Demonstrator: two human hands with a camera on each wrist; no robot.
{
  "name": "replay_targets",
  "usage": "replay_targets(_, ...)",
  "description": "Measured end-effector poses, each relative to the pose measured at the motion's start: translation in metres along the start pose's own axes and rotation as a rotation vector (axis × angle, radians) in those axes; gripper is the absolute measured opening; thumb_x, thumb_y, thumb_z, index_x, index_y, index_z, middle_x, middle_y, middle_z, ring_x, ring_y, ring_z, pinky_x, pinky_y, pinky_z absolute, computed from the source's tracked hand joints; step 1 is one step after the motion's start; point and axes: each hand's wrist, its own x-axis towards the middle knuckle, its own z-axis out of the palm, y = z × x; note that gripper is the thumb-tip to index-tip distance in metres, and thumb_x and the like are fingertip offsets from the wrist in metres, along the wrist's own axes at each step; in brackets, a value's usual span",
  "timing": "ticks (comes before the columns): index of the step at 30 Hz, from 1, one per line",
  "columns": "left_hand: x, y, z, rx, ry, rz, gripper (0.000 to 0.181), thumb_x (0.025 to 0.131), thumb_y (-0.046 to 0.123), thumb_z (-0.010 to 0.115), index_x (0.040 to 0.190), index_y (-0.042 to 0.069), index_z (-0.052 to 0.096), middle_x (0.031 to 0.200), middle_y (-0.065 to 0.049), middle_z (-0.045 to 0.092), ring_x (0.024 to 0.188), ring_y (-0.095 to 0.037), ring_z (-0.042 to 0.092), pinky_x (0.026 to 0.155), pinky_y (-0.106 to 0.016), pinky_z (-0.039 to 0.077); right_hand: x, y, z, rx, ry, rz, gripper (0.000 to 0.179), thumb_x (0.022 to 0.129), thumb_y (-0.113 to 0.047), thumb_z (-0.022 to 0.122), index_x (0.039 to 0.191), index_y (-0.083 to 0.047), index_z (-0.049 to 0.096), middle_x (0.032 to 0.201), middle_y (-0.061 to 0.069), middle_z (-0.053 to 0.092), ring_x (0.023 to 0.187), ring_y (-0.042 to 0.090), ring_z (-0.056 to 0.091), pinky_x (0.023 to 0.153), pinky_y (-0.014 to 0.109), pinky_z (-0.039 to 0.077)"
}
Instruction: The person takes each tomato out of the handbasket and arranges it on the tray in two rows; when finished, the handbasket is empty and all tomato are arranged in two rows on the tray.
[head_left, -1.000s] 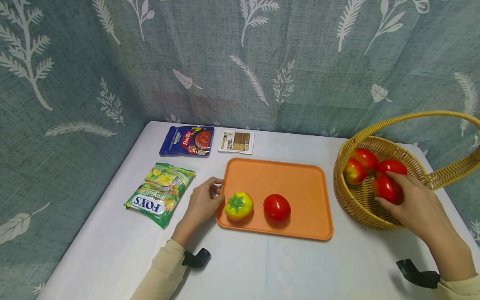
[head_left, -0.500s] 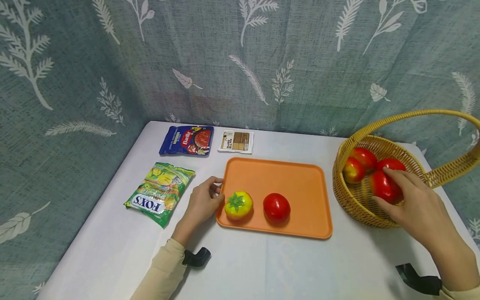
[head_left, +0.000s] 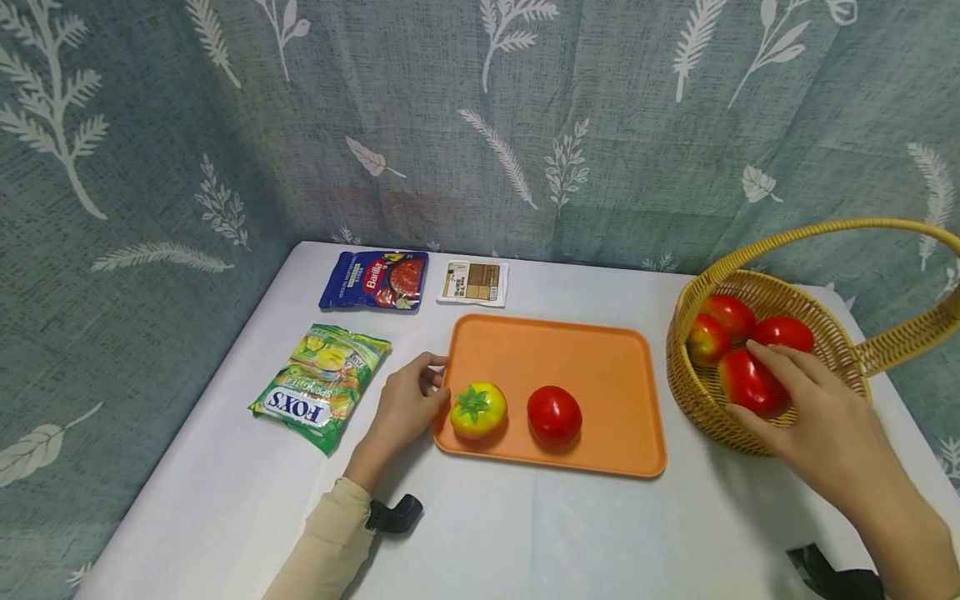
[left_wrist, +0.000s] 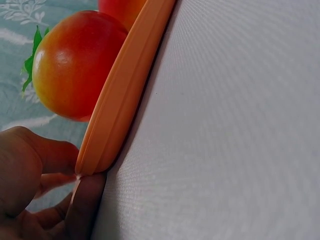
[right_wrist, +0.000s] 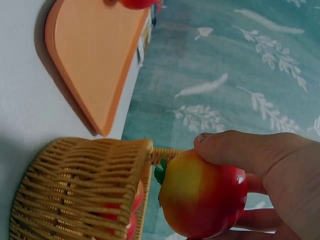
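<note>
My right hand [head_left: 828, 425] grips a red toy tomato [head_left: 752, 385] at the basket's near side. In the right wrist view that tomato [right_wrist: 200, 195] shows a yellow patch and a green leafy top, raised above the basket's rim. Several more red tomatoes lie inside the wicker basket [head_left: 684, 392]. My left hand [head_left: 408, 402] pinches the left edge of the orange tray [head_left: 555, 350], thumb above and a finger below in the left wrist view. On the tray sit a yellow tomato [head_left: 489, 423] with its green top facing up and a red tomato [head_left: 554, 415].
A tall wicker handle [head_left: 825, 229] arches over the basket. Left of the tray lies a green Fox's candy bag [head_left: 318, 383]. Behind it are a blue Barilla pouch [head_left: 378, 281] and a small white-and-brown packet [head_left: 474, 283]. A patterned curtain [head_left: 420, 125] backs the table.
My right hand has moved slightly left and toward me, lifting the gripped tomato away from the others in the basket. The left hand and the tray have stayed still.
</note>
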Motion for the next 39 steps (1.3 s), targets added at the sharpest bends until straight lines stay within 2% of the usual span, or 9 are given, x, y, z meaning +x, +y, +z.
replay_targets(8, -0.001, 0.0, 0.0, -0.003, 0.001, 0.008, 0.038, 0.084, 0.008, 0.072, 0.121, 0.011, 0.067, 0.087, -0.002, 0.063, 0.071, -0.016, 0.057, 0.061, -0.029, 0.047, -0.002, -0.01, 0.0, 0.023, 0.024, -0.042, 0.086, 0.066, -0.016, 0.092, 0.142, -0.005, 0.053, 0.133, 0.028, 0.052, 0.113, 0.052, 0.048, 0.079, 0.072, 0.044)
replay_targets(13, 0.0, 0.0, 0.0, -0.001, 0.005, 0.004, 0.038, 0.084, 0.008, 0.072, 0.121, 0.011, 0.067, 0.087, -0.002, 0.063, 0.072, -0.017, 0.057, 0.062, -0.03, 0.047, -0.002, -0.017, 0.0, 0.026, 0.02, -0.07, 0.087, 0.065, -0.018, 0.093, 0.141, -0.006, 0.054, 0.132, 0.026, 0.054, 0.111, 0.05, 0.051, 0.077, 0.071, 0.045)
replay_targets(20, -0.001, 0.0, 0.0, -0.006, 0.003, 0.002, 0.038, 0.084, 0.007, 0.072, 0.121, 0.011, 0.067, 0.087, -0.002, 0.063, 0.072, -0.017, 0.057, 0.062, -0.029, 0.047, 0.001, -0.025, 0.003, 0.045, 0.045, -0.138, 0.084, 0.063, -0.019, 0.093, 0.137, -0.006, 0.057, 0.128, 0.023, 0.056, 0.105, 0.047, 0.057, 0.077, 0.069, 0.047)
replay_targets(29, -0.001, 0.0, 0.0, -0.003, 0.007, 0.01, 0.038, 0.083, 0.008, 0.072, 0.12, 0.011, 0.067, 0.087, -0.002, 0.063, 0.072, -0.016, 0.057, 0.062, -0.029, 0.047, 0.007, -0.032, 0.004, 0.048, 0.057, -0.217, 0.085, 0.062, -0.021, 0.094, 0.138, -0.008, 0.059, 0.127, 0.019, 0.059, 0.108, 0.04, 0.058, 0.08, 0.063, 0.05)
replay_targets(36, -0.001, 0.0, 0.0, 0.004, 0.005, 0.005, 0.039, 0.084, 0.008, 0.072, 0.122, 0.011, 0.067, 0.087, -0.002, 0.063, 0.072, -0.016, 0.057, 0.062, -0.029, 0.047, 0.01, -0.038, 0.012, 0.071, 0.018, -0.227, 0.079, 0.065, -0.021, 0.092, 0.136, -0.008, 0.059, 0.127, 0.019, 0.058, 0.108, 0.04, 0.058, 0.076, 0.061, 0.052)
replay_targets(39, 0.0, 0.001, 0.0, 0.005, 0.006, 0.006, 0.038, 0.083, 0.008, 0.072, 0.121, 0.011, 0.067, 0.087, -0.001, 0.063, 0.072, -0.016, 0.057, 0.062, -0.029, 0.046, 0.012, -0.04, 0.018, 0.074, 0.003, -0.231, 0.078, 0.067, -0.022, 0.091, 0.137, -0.009, 0.059, 0.127, 0.019, 0.057, 0.108, 0.041, 0.059, 0.079, 0.061, 0.052)
